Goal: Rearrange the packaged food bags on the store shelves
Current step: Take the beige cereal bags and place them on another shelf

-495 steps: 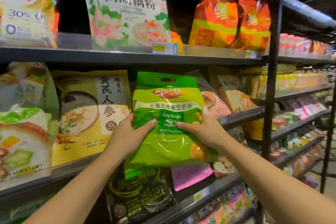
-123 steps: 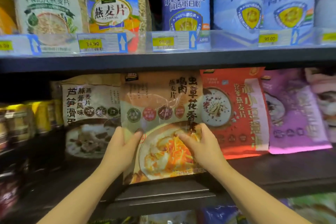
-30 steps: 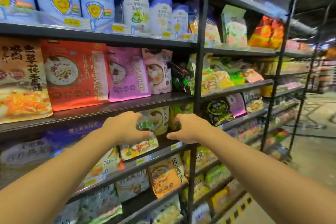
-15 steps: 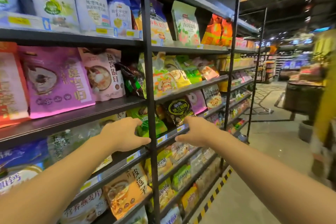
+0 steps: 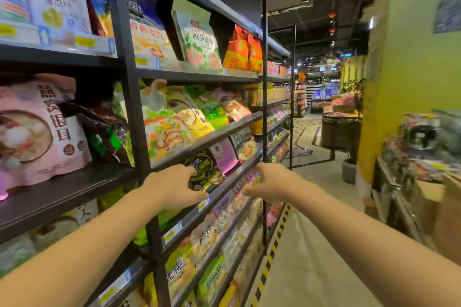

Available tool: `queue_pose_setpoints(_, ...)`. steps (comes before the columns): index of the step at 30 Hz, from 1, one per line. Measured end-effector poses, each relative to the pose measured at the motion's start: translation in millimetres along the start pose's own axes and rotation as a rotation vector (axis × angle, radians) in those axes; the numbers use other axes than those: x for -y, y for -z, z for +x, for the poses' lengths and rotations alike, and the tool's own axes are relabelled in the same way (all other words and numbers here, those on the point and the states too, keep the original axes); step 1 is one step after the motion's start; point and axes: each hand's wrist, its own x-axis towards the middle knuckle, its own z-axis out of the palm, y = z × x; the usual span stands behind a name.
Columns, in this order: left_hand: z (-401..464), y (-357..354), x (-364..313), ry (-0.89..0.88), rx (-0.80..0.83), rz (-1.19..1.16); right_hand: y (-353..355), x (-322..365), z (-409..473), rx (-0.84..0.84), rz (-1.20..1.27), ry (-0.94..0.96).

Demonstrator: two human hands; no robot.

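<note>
While your bare left hand (image 5: 174, 188) curls loosely open just before the glossy black-and-yellow food bag (image 5: 203, 172) on the dark metal shelf (image 5: 224, 188), half covering it, your right hand (image 5: 270, 183) hovers open, empty; the bag's print is blurred.

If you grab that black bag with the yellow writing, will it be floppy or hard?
Probably floppy: the black bag is a soft pouch that leans back on its shelf. Its glossy film may feel slippery. It looks light.
</note>
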Motion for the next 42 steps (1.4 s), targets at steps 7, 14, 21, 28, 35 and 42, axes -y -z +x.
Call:
queue_pose_setpoints(7, 108, -30, -19, -0.088, 0.006, -0.033, 4, -42, 67, -0.009, 0.127, -0.05)
queue_pose_setpoints(14, 223, -55, -52, -0.126, 0.017, -0.01, 11, -115, 157, -0.012, 0.08, -0.086)
queue_pose_setpoints(21, 345, -69, -105, -0.044, 0.016, -0.006, 38, -211, 263, 0.006, 0.036, -0.043)
queue_pose_setpoints(28, 452, -81, -155, -0.006, -0.04, -0.007, 57, -283, 365, 0.03, 0.032, -0.016)
queue_pose_setpoints(35, 550, -98, -171, 0.003, -0.042, 0.039, 49, -324, 463, 0.03, 0.019, 0.049)
queue_pose_setpoints(42, 672, -133, -186, -0.019, -0.034, 0.092, 42, -370, 579, 0.043, 0.012, 0.048)
